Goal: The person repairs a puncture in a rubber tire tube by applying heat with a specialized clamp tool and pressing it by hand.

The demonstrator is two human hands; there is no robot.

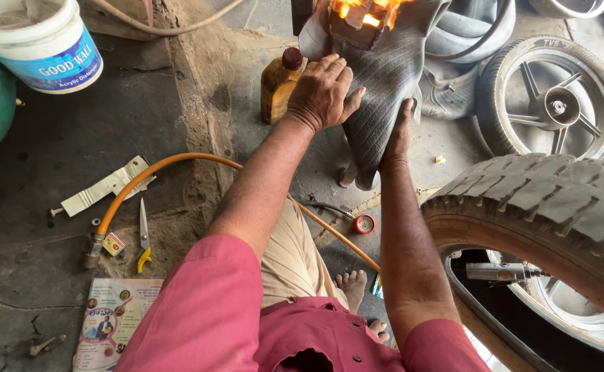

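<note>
This is a tyre repair workshop, with the work done low on a rough, dirty concrete floor (74,138). A big knobbly tyre (543,200) fills the spot at four o'clock. A small wheel with spokes (553,103) lies at two o'clock. At twelve o'clock a piece of black rubber tyre (384,89) sits under a small fire (360,14). An orange air hose (178,160) snakes across the middle. Scissors with yellow handles (142,238) lie at eight o'clock. A white paint bucket (40,41) stands at ten o'clock.
</note>
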